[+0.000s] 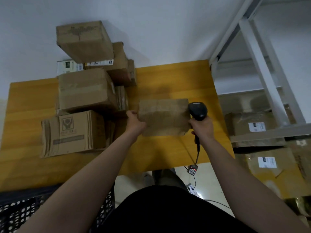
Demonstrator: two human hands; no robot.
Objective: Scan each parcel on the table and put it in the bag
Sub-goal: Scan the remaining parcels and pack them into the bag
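Observation:
A flat brown cardboard parcel is held up over the middle of the yellow table. My left hand grips the parcel's left edge, thumb on top. My right hand grips the handle of a black barcode scanner, whose head sits against the parcel's right edge. The scanner's cable hangs down past the table's front edge. I see no bag in this view.
Several cardboard boxes are stacked on the table's left half, reaching back to the white wall. A black perforated crate stands at lower left. White metal shelving and taped, labelled boxes fill the right side.

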